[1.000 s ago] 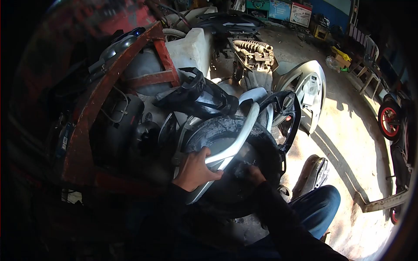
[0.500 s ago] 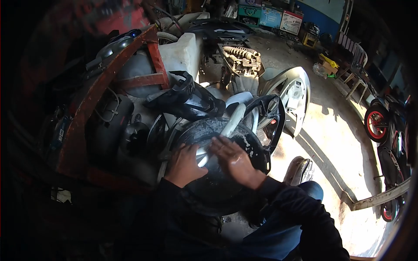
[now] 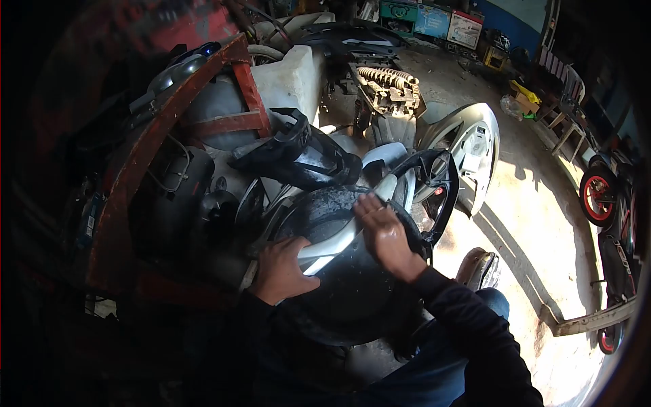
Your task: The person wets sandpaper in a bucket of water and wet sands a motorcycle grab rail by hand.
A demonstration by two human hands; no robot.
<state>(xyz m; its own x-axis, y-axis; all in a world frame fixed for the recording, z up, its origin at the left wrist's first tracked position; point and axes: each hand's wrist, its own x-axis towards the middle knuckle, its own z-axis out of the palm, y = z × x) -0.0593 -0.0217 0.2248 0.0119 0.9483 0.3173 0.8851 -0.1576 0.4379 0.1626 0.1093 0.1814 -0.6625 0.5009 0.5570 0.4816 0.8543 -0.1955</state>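
Note:
A long, curved white body panel piece (image 3: 333,245) lies slantwise over a round black basin (image 3: 332,322). My left hand (image 3: 279,270) is closed around its near left end, thumb on the inner side. Farther up the piece, my right hand (image 3: 388,236) bends its fingers over the top surface and looks wet. Whether anything thin lies under those fingers is hidden. The basin has whitish spots and streaks on its dark surface.
Black fairing parts (image 3: 298,152) and a silver body panel (image 3: 485,142) lie beyond the basin. A red metal frame (image 3: 115,203) stands at left. A shock absorber (image 3: 386,76) rests farther back. A motorcycle with a red-rimmed wheel (image 3: 598,195) is at right.
My right hand has slid along the white piece toward its far end, away from my left hand. More of the piece's middle shows. The view has shifted slightly.

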